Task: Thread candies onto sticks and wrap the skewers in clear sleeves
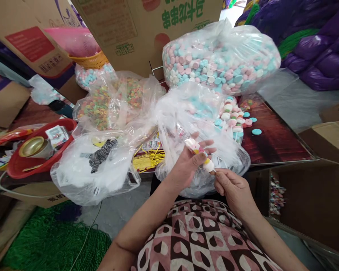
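A candy skewer [208, 165] with white, yellow and pink pieces lies slantwise in front of my chest. My left hand [185, 167] holds it along its upper part, the thumb across it and the other fingers partly stretched out. At its lower end, my right hand [232, 185] pinches what looks like the thin stick, just below a white piece. Beneath both hands spreads a clear plastic bag [172, 131]. Behind them, a pile of finished-looking candy skewers [234, 114] in pink, white and blue rests on the table, partly covered by plastic.
A big bag of pastel candies [214, 67] stands at the back, beside a bag of ring-shaped candies [101, 103]. Yellow twist ties [148, 160] lie mid-table. On the left sits a red basin [14, 165]; on the right, an open carton [313, 203]. Loose blue candy [256, 131] lies near the table's right edge.
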The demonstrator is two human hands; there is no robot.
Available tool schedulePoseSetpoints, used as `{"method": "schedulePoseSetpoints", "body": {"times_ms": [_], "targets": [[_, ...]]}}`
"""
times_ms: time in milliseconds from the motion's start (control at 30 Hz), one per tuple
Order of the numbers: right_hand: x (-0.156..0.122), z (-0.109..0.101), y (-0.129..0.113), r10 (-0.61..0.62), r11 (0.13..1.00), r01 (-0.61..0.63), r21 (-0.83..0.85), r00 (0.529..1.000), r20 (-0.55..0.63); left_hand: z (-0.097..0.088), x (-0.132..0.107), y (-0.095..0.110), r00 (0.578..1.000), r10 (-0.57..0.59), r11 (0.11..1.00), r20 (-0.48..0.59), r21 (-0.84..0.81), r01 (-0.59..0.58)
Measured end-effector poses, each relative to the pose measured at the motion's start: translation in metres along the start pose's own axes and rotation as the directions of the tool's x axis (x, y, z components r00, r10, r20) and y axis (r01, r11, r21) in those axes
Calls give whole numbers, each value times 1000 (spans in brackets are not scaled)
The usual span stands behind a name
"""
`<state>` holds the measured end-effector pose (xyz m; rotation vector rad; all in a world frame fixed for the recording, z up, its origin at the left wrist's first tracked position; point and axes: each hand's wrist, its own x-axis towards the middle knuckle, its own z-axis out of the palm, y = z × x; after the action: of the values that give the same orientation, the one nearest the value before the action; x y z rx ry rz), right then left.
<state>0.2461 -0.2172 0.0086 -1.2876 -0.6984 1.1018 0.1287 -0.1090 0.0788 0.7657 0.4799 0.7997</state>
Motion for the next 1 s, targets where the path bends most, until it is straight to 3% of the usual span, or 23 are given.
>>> {"method": "schedulePoseSetpoints", "body": {"times_ms": [133, 233, 367, 500, 633, 767, 900, 1000], "targets": [[2, 3, -1, -44, 999, 43, -28, 999, -31, 4, 3, 9, 982, 121, 991, -144, -42, -128], [1, 7, -3, -116, 985, 106, -134, 991, -69, 7, 5, 4, 971, 122, 990, -206, -46, -135], [-1, 9, -4, -159, 959, 138, -249, 985, -64, 9, 6, -5, 983, 89, 994, -163, -48, -98], [0, 11, -4, -119, 973, 117, -198, 993, 5, 8, 5, -11, 992, 39, 999, -117, -20, -41], [2, 14, -8, -77, 991, 76, -112, 997, -6, 2, 1, -15, 997, -13, 1000, -73, 18, 14], [2, 12, -7, -35, 997, 35, -62, 999, 14, -6, -2, -4, 999, 0, 1000, -38, 0, 0], [3, 6, -3, -50, 987, 53, -150, 998, 26, -9, 0, 11, 981, 136, 988, -141, -48, -145], [4, 4, -2, -129, 953, 115, -279, 991, -31, -9, 4, 10, 966, 136, 981, -218, -104, -162]]}}
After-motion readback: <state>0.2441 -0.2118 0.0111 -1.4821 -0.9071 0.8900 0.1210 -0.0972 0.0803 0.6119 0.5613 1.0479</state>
